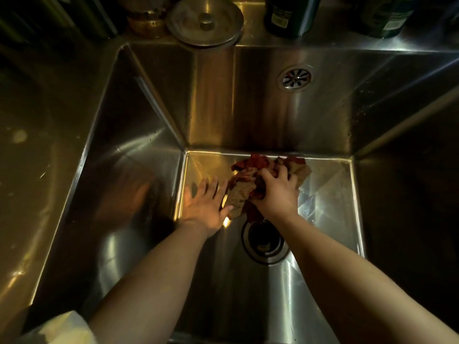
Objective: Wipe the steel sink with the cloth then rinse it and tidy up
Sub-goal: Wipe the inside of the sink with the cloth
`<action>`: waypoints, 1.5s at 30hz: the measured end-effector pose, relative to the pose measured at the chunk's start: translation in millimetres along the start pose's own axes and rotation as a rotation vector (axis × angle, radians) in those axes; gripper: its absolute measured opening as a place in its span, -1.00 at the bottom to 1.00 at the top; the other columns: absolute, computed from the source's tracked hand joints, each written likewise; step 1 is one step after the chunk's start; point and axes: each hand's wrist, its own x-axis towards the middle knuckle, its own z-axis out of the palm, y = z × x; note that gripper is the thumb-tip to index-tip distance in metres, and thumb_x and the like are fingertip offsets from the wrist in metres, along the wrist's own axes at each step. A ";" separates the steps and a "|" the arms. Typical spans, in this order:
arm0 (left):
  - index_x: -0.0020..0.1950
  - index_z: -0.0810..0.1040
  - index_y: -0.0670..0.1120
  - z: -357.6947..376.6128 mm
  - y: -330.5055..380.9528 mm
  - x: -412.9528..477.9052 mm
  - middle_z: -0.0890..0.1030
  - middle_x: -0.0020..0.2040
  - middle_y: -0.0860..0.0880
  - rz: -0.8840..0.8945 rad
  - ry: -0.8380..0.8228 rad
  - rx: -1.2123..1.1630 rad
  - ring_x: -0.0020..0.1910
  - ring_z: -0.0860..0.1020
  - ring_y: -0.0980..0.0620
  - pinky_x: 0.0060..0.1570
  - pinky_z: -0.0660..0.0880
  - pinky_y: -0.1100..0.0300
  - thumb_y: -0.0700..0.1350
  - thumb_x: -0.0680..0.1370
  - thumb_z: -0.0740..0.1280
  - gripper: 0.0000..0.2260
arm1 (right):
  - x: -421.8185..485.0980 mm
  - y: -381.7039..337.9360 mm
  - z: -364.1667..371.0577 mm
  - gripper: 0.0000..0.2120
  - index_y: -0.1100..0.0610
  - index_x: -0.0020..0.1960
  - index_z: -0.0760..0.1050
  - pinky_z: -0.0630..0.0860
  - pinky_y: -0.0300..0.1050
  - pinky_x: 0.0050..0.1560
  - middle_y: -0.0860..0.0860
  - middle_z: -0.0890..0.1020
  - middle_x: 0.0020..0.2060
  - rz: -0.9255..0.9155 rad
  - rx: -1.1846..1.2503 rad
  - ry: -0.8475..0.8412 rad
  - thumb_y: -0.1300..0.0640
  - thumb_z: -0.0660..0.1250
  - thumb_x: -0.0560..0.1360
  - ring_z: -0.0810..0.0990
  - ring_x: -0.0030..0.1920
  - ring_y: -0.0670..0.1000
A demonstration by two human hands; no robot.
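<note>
A deep steel sink (pixel 139 155) fills the view, with its drain (pixel 264 243) in the floor near the middle. A crumpled red and tan cloth (pixel 242 188) lies on the sink floor against the back wall. My right hand (pixel 277 192) grips the cloth from above, fingers curled into the fabric. My left hand (pixel 207 206) lies flat beside it on the left, fingers spread, its thumb touching the cloth's edge. Both forearms reach down into the basin.
An overflow grille (pixel 294 77) sits high on the back wall. On the ledge behind stand a round steel lid (pixel 205 21), a brown jar (pixel 146 19) and two dark bottles (pixel 289 16). A worktop (pixel 27 157) lies left of the sink.
</note>
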 end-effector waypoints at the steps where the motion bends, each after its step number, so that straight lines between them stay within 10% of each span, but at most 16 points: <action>1: 0.52 -0.29 0.08 -0.9 0.3 -1.1 -0.19 0.56 0.02 -0.001 -0.005 0.002 0.52 -0.17 -0.06 0.39 -0.20 -0.22 0.23 0.60 -0.13 -0.42 | -2.3 -2.4 1.8 -0.47 -0.14 0.24 0.30 0.33 0.29 0.22 0.10 0.22 0.36 0.005 0.009 0.008 -0.01 0.42 0.33 0.25 0.25 0.31; 14: 0.52 -0.25 -0.02 10.0 -18.3 -7.6 -0.22 0.55 0.03 -0.071 0.058 0.058 0.52 -0.20 -0.05 0.40 -0.17 -0.23 0.24 0.58 -0.17 -0.39 | 11.9 -37.9 -7.1 -0.47 -0.03 0.33 0.33 0.13 0.48 0.22 0.16 0.22 0.44 -0.420 -0.263 0.078 0.11 0.38 0.40 0.12 0.39 0.34; 23: 0.49 -0.36 0.10 9.0 -6.5 -2.8 -0.29 0.53 0.05 -0.035 -0.027 -0.015 0.52 -0.21 -0.07 0.39 -0.16 -0.24 0.24 0.59 -0.14 -0.42 | 25.1 -5.9 -7.7 -0.34 -0.11 0.51 -0.17 -0.18 0.48 0.31 0.05 -0.15 0.52 -0.306 -0.469 -0.021 -0.01 0.14 0.55 -0.20 0.48 0.21; 36: 0.47 -0.39 0.17 16.0 10.6 -8.0 -0.45 0.47 0.05 -0.051 -0.198 -0.048 0.49 -0.30 -0.10 0.44 -0.08 -0.19 0.14 0.63 0.00 -0.40 | 28.1 33.5 -20.5 -0.40 -0.13 0.51 -0.13 -0.21 0.45 0.32 0.01 -0.13 0.53 -0.336 -0.530 -0.008 0.02 0.09 0.58 -0.18 0.50 0.20; 45: 0.48 -0.35 0.15 21.9 18.3 -12.8 -0.42 0.48 0.04 -0.085 -0.171 -0.099 0.49 -0.29 -0.13 0.42 -0.04 -0.16 0.21 0.60 0.01 -0.37 | 19.7 102.2 -50.1 -0.39 -0.09 0.49 0.07 -0.01 0.41 0.36 0.09 0.00 0.50 -0.018 -0.449 0.030 0.06 0.23 0.50 -0.06 0.46 0.29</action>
